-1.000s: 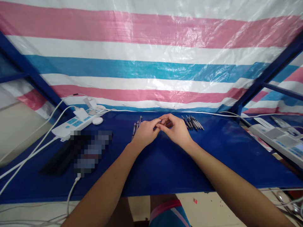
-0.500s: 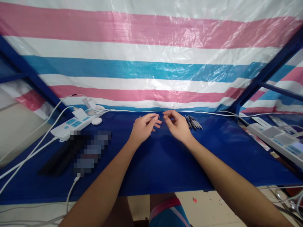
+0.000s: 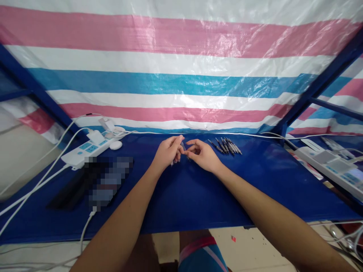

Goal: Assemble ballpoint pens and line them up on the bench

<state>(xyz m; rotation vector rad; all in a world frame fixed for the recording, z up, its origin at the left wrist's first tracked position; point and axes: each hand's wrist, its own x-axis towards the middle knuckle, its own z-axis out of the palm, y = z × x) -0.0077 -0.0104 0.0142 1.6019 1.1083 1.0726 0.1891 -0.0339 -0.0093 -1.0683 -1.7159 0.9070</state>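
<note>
- Left hand (image 3: pixel 167 154): fingers grasping a slim pen (image 3: pixel 183 145)
- Right hand (image 3: pixel 204 155): fingers curled beside it, grip unclear
- Right of these fingers: loose pens (image 3: pixel 227 146) on the counter (image 3: pixel 198 200)

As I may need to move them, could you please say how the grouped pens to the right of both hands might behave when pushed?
The grouped pens would probably roll or slide, since they look slender and lie on a smooth, glossy blue tabletop. They may scatter, as no band shows around them. Their straight bodies suggest they are stiff.
</note>
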